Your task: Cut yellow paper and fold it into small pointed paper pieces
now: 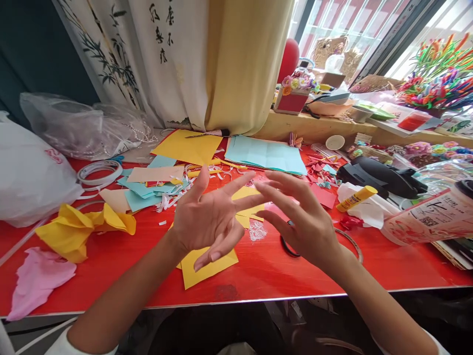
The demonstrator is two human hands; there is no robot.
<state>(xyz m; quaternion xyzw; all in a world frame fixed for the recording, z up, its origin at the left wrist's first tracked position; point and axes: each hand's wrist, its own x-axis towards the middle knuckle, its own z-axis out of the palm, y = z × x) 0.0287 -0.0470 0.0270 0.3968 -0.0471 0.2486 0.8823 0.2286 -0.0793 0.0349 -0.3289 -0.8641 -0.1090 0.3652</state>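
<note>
Above the red table, my left hand (pixel 212 222) is turned palm up with its fingers spread, holding nothing. My right hand (pixel 305 209) hovers beside it, palm down and fingers apart, with no object visible in it. Its fingertips meet or overlap those of the left; I cannot tell if they touch. Beneath the left hand lies yellow paper (pixel 210 276), partly hidden by its fingers. More yellow paper (pixel 246 195) shows behind the fingertips. A black ring-shaped thing (pixel 289 250) lies under my right hand, mostly covered. White paper shreds (pixel 257 230) rest between the hands.
Light blue sheets (pixel 266 154) and a yellow sheet (pixel 188 145) lie at the back. Crumpled yellow paper (pixel 74 229) and pink paper (pixel 40 281) are at left, near tape rolls (pixel 99 172). A glue stick (pixel 356 198), a black device (pixel 380 177) and a cup (pixel 428 214) stand right.
</note>
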